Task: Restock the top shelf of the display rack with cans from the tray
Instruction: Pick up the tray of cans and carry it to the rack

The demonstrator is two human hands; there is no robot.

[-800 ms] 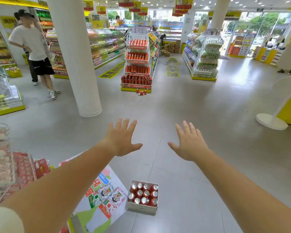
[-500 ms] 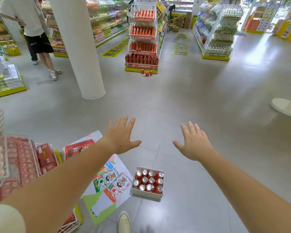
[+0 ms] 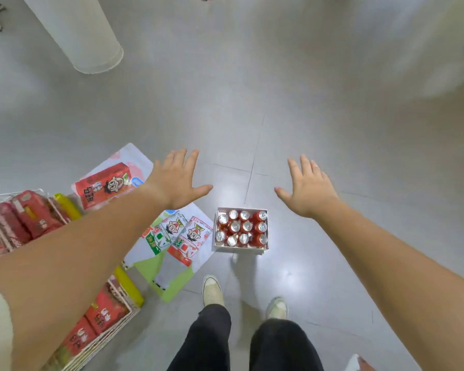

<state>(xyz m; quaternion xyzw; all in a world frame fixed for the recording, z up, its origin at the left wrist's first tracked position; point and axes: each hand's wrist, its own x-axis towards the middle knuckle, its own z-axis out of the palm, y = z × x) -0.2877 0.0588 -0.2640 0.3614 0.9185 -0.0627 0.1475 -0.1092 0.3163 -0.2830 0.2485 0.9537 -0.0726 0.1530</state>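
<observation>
Cans point(image 3: 241, 228) packed upright in the shallow cardboard tray point(image 3: 266, 228) on the floor at your 12 o'clock will be heavy together, so with left hand point(image 3: 175, 181) and right hand point(image 3: 308, 189) spread empty above, grip the tray's short ends underneath.

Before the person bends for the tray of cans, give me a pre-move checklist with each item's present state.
1. Left hand empty, fingers spread: ok.
2. Right hand empty, fingers spread: ok.
3. Tray on the floor ahead of the shoes, nothing over it: ok.
4. Cans upright, tops showing: ok.
5. Top shelf has room: cannot tell, out of view.
6. Floor poster beside the tray, not under it: ok.
</observation>
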